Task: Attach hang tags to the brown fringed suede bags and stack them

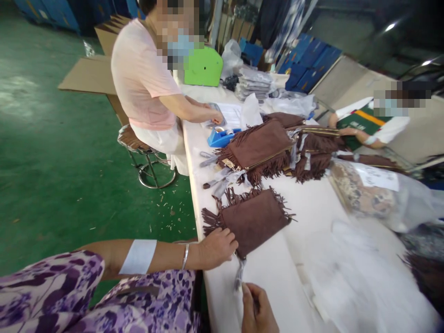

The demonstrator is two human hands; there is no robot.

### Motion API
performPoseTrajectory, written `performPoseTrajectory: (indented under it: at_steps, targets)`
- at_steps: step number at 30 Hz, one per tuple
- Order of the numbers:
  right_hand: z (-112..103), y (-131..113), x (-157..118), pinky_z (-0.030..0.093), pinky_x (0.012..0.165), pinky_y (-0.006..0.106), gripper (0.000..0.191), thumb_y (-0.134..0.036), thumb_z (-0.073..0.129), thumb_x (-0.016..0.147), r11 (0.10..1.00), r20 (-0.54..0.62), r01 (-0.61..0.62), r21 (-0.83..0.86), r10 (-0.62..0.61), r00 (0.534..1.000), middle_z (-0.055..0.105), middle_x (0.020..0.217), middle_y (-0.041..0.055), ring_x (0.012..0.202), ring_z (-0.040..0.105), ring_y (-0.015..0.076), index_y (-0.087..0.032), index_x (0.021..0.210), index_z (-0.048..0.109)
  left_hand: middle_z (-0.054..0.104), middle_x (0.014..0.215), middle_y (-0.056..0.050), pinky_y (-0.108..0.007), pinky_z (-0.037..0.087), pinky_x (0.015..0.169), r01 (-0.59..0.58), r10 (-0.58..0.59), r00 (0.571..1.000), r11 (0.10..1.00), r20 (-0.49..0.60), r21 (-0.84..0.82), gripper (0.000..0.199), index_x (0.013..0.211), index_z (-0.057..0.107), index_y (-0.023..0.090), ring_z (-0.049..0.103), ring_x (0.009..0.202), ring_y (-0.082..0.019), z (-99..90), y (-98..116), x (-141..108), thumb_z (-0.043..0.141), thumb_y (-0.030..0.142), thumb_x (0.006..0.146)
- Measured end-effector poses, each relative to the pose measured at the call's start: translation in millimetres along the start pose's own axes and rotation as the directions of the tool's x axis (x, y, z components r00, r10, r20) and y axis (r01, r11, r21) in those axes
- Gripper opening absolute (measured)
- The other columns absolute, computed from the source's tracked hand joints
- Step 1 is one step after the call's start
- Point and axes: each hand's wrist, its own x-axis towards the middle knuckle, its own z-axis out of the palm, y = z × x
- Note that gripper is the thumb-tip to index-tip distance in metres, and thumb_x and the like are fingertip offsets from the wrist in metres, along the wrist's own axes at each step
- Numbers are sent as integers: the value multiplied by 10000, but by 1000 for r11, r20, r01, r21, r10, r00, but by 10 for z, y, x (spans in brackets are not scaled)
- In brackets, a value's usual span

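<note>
A brown fringed pouch (255, 219) lies on the white table in front of me. My left hand (220, 247) rests at the pouch's near left corner, its fingers bent together; what they hold, if anything, is hidden. From that corner a strap in greyish wrapping (239, 273) hangs toward me. My right hand (258, 307), low in the picture, pinches at the strap's near end, thumb against fingers. Beyond the single pouch, a pile of similar brown fringed pouches (260, 143) with gold zips and wrapped straps covers the middle of the table.
A blue tape dispenser (222, 137) stands beyond the pile's left end. A person in pink (145, 74) sits at the left edge; another in green (364, 122) is across. White plastic bags (364, 273) and a packed bag (378, 189) lie right. Behind is a green box (204, 67).
</note>
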Motion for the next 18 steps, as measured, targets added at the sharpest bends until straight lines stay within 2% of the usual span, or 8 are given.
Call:
performPoseTrajectory:
  at_steps: [3, 5, 8, 11, 14, 16, 18]
  targets:
    - [7, -108, 24, 449, 695, 267, 449, -660, 491, 794, 1000, -21, -26, -13, 26, 999, 701, 832, -9, 769, 650, 190, -255, 921, 638, 580, 930, -83, -380, 445, 745, -6, 4, 999, 999, 40, 38, 88, 960, 558, 146, 519, 907, -249, 79, -38, -23, 577, 199, 892]
    - [20, -145, 61, 440, 723, 271, 438, -649, 476, 812, 1000, -19, -13, -3, 12, 1000, 696, 851, -12, 788, 638, 191, -257, 928, 633, 581, 915, -90, -387, 452, 729, 5, -9, 997, 999, 74, 54, 96, 947, 556, 140, 520, 884, -252, 87, -58, -41, 559, 123, 852]
    - [63, -159, 147, 435, 759, 281, 435, -645, 466, 828, 998, 32, 49, 32, -50, 998, 692, 874, 0, 821, 627, 201, -253, 924, 627, 581, 933, -104, -391, 469, 738, 15, -21, 993, 998, 114, 57, 160, 956, 557, 130, 532, 885, -257, 0, -75, -74, 576, 102, 799]
    - [125, -183, 235, 443, 722, 279, 447, -657, 484, 824, 995, 92, 95, 44, -98, 991, 685, 856, 9, 780, 617, 200, -248, 927, 633, 562, 1151, -136, -371, 485, 809, -1, -5, 996, 998, 93, 61, 205, 1003, 558, 121, 554, 956, -241, -166, -114, -151, 555, 76, 803]
    - [200, -273, 288, 445, 687, 279, 435, -639, 476, 846, 990, 128, 120, 76, -129, 983, 676, 811, 14, 732, 603, 198, -241, 929, 630, 420, 1415, -141, -348, 502, 833, -10, 5, 998, 996, 62, 87, 164, 1018, 562, 127, 576, 978, -218, -319, -182, -260, 504, 92, 870]
    - [254, -361, 307, 444, 695, 276, 415, -622, 476, 854, 984, 150, 143, 102, -158, 976, 676, 820, 14, 744, 601, 196, -239, 918, 624, 378, 1457, -133, -342, 516, 822, -7, 1, 998, 996, 64, 92, 136, 1008, 570, 134, 586, 973, -211, -391, -221, -317, 491, 117, 900]
    - [310, -448, 326, 441, 698, 269, 400, -611, 480, 857, 980, 167, 159, 122, -178, 970, 674, 831, 9, 749, 599, 188, -239, 905, 620, 404, 1426, -128, -337, 522, 826, 0, -5, 997, 997, 72, 78, 131, 1014, 578, 146, 578, 1005, -218, -445, -239, -350, 490, 142, 917]
